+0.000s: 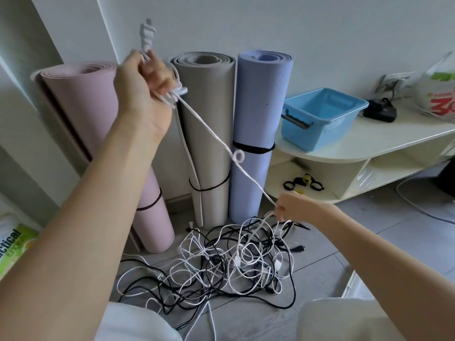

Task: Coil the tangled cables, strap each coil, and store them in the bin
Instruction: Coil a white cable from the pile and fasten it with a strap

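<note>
A tangle of white and black cables (221, 264) lies on the grey floor in front of me. My left hand (145, 87) is raised high and grips the gathered end of a white cable (216, 136), with its plug sticking up above the fist. The cable runs taut down to the right, with a small loop in it partway down. My right hand (293, 207) pinches the same cable just above the pile. The blue bin (320, 116) stands on a low white shelf unit at the right. Black straps (302, 183) lie on the lower shelf.
Three rolled mats, pink (93, 134), grey (209, 134) and blue (258, 134), stand against the wall behind the pile. The white shelf unit (384, 141) also carries a black device (380, 110) and a plastic bag (438, 92). A green package (12, 249) sits at the left edge.
</note>
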### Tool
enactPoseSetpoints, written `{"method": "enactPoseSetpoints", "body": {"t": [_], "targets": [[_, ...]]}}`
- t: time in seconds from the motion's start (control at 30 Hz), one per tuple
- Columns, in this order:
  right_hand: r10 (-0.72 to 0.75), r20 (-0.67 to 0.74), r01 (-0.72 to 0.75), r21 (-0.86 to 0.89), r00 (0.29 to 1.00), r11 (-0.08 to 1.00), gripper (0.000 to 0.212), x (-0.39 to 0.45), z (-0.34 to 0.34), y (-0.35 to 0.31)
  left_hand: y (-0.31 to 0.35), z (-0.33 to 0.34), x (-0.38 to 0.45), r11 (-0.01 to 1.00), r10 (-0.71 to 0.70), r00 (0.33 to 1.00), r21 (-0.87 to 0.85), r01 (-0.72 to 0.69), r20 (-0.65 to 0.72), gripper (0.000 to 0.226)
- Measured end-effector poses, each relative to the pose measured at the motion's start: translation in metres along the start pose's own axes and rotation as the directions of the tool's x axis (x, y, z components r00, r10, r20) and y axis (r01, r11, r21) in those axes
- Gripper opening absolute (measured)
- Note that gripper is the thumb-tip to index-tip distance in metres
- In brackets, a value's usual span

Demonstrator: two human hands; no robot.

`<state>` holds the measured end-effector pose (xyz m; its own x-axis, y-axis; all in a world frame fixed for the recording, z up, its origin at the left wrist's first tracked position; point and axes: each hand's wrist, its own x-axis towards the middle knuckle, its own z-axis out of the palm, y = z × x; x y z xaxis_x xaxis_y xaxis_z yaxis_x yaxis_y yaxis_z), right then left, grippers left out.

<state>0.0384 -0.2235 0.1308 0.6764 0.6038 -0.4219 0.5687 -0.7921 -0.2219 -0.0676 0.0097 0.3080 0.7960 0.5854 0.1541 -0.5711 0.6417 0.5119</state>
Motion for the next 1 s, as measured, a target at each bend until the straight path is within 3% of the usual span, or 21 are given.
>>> {"method": "enactPoseSetpoints", "body": {"t": [0.13, 0.2, 0.23, 0.3, 0.33, 0.4, 0.43, 0.5, 0.57, 0.63, 0.67, 0.73, 0.8, 0.87, 0.93, 0.97, 1.0], "targets": [[0.045, 0.007, -0.044, -0.080, 0.999, 0.996, 0.026, 0.004, 0.003, 0.001, 0.006, 0.015, -0.005, 0.957, -0.066, 0.979, -0.267, 0.117, 0.195, 0.017], [-0.060, -0.023, 0.058, -0.098, 0.998, 0.994, 0.023, 0.005, -0.005, -0.015, -0.005, 0.019, -0.006, 0.950, -0.183, 0.953, -0.205, 0.234, 0.241, 0.020], [-0.118, -0.068, 0.115, -0.056, 0.991, 0.992, 0.042, 0.003, -0.012, -0.025, -0.014, 0.018, -0.005, 0.949, -0.247, 0.942, -0.137, 0.282, 0.227, 0.025], [-0.174, -0.238, 0.221, 0.189, 0.956, 0.957, 0.059, -0.005, -0.030, -0.051, -0.035, 0.012, -0.007, 0.937, -0.346, 0.920, 0.013, 0.350, 0.185, 0.033], [-0.202, -0.310, 0.309, 0.347, 0.929, 0.886, 0.053, -0.010, -0.040, -0.065, -0.044, 0.010, -0.009, 0.925, -0.381, 0.909, 0.076, 0.373, 0.170, 0.033], [-0.252, -0.377, 0.438, 0.574, 0.891, 0.692, 0.021, -0.016, -0.051, -0.081, -0.056, 0.007, -0.013, 0.902, -0.427, 0.891, 0.146, 0.407, 0.151, 0.033], [-0.264, -0.380, 0.452, 0.593, 0.887, 0.666, 0.026, -0.018, -0.053, -0.084, -0.057, 0.008, -0.013, 0.897, -0.437, 0.887, 0.152, 0.416, 0.148, 0.033], [-0.248, -0.325, 0.392, 0.525, 0.913, 0.755, 0.053, -0.016, -0.044, -0.086, -0.054, 0.009, -0.013, 0.897, -0.437, 0.883, 0.147, 0.416, 0.169, 0.032], [-0.199, -0.276, 0.301, 0.401, 0.940, 0.865, 0.058, -0.015, -0.034, -0.088, -0.050, 0.011, -0.015, 0.882, -0.470, 0.855, 0.151, 0.447, 0.218, 0.030], [-0.216, -0.256, 0.286, 0.275, 0.942, 0.918, 0.058, -0.014, -0.026, -0.091, -0.052, 0.010, -0.020, 0.817, -0.576, 0.764, 0.166, 0.553, 0.291, 0.027], [-0.239, -0.244, 0.292, 0.209, 0.940, 0.933, 0.058, -0.013, -0.021, -0.089, -0.056, 0.009, -0.025, 0.756, -0.649, 0.680, 0.192, 0.626, 0.341, 0.026], [-0.220, -0.215, 0.244, 0.093, 0.952, 0.965, 0.056, -0.011, -0.020, -0.083, -0.062, 0.005, -0.031, 0.592, -0.779, 0.450, 0.276, 0.757, 0.437, 0.024], [-0.191, -0.187, 0.211, 0.093, 0.963, 0.973, 0.043, -0.009, -0.024, -0.072, -0.068, -0.004, -0.040, 0.470, -0.855, 0.265, 0.447, 0.761, 0.447, 0.022], [-0.179, -0.201, 0.213, 0.161, 0.963, 0.964, 0.044, -0.008, -0.032, -0.059, -0.071, -0.019, -0.050, 0.368, -0.911, 0.117, 0.650, 0.665, 0.396, 0.025], [-0.142, -0.251, 0.148, 0.007, 0.958, 0.989, 0.018, -0.012, -0.042, -0.052, -0.068, -0.036, -0.056, 0.248, -0.966, 0.068, 0.806, 0.538, 0.251, 0.028], [-0.149, -0.310, 0.130, -0.079, 0.939, 0.988, 0.014, -0.016, -0.047, -0.052, -0.065, -0.044, -0.056, 0.181, -0.983, 0.079, 0.840, 0.511, 0.164, 0.028], [-0.193, -0.358, 0.145, -0.158, 0.914, 0.977, 0.024, -0.018, -0.049, -0.052, -0.061, -0.050, -0.056, 0.127, -0.991, 0.090, 0.855, 0.503, 0.094, 0.027]]}}
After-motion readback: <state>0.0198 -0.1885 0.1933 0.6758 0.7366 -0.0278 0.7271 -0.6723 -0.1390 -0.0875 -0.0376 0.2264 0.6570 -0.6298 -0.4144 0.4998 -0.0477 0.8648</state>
